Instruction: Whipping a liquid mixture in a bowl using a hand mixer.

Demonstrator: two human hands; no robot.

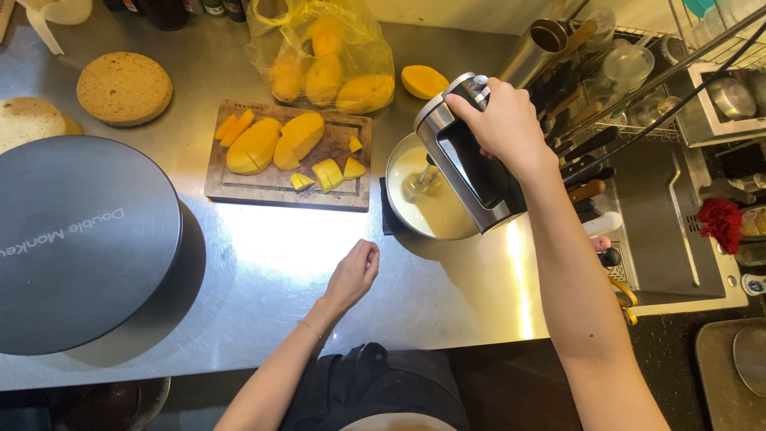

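The right hand [501, 120] is wrapped around the top handle of a silver and black hand mixer [467, 156], fingers clamped over it with the thumb up near the front end. The mixer tilts down to the left, and its beaters dip into a pale, creamy batter inside a metal bowl [407, 164]. The bowl sits on the steel counter [335, 271] on a small dark mat, just to the right of a wooden cutting board [275, 187].

The left hand [353, 274] holds nothing. It rests lightly on the bare counter in front of the bowl, fingers curled loosely together, the knuckles bent and the fingertips tucked toward the palm.

On the cutting board lie mango pieces [275, 144]: large halves and slices on the left and middle, smaller cubes and wedges to the right. Behind the board stands a yellow plastic bag [323, 56] holding whole mangoes, and one more cut mango half [424, 81] lies on the counter beside it, just behind the bowl.

To the far left a big dark round turntable [80, 239] takes up much of the counter. Behind it lie two round sponge cake layers, one brown one [124, 88] in full view and a paler one [28, 120] partly cut off at the edge. At the right, a rack of knives [586, 156] and a sink [658, 223] sit beyond the forearm.
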